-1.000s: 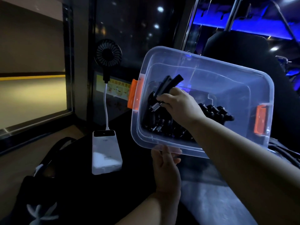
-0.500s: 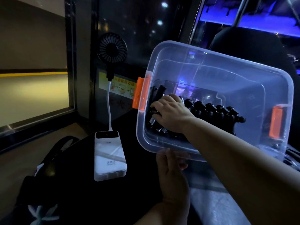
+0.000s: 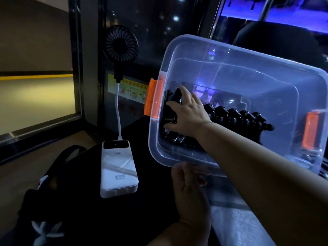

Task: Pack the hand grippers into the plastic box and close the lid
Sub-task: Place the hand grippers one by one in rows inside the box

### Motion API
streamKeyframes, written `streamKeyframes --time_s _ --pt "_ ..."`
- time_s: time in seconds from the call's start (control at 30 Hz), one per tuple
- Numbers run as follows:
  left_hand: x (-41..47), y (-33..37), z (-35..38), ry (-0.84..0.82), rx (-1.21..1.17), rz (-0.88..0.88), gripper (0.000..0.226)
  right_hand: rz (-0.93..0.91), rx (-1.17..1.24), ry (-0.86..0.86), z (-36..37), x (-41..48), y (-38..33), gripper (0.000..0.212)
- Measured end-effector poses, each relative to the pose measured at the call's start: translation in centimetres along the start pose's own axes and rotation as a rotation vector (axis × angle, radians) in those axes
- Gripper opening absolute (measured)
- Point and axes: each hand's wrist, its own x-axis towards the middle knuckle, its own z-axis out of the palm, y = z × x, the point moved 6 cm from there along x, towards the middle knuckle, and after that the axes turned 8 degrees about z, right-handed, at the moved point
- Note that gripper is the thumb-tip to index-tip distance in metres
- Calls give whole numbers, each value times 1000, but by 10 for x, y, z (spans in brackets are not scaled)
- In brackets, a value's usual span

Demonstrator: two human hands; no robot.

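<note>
A clear plastic box (image 3: 248,55) with orange latches (image 3: 153,99) is tilted toward me, its opening facing the camera. Several black hand grippers (image 3: 236,118) with metal springs lie in a row along its lower side. My right hand (image 3: 186,114) reaches inside at the box's left end, fingers spread flat against a black hand gripper (image 3: 171,107) there. My left hand (image 3: 190,192) grips the box's near rim from below. No lid is in view.
A white power bank (image 3: 118,169) lies on the dark surface left of the box, with a small black fan (image 3: 122,45) on a white stalk plugged into it. A dark bag (image 3: 53,201) sits at the lower left. A glass wall stands behind.
My right hand carried a gripper held above the pile down into the box's left end and now presses it flat with fingers spread. The box shifted slightly right and tilted further.
</note>
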Motion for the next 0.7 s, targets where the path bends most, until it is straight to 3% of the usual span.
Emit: streamKeyframes --time_s 0.37,0.7 --pt "2 -4 -4 65 -27 -41 23 1 -88 31 16 -1 -12 74" --pt "5 -7 -3 42 14 0 23 -26 -70 -15 13 -3 -7 101"
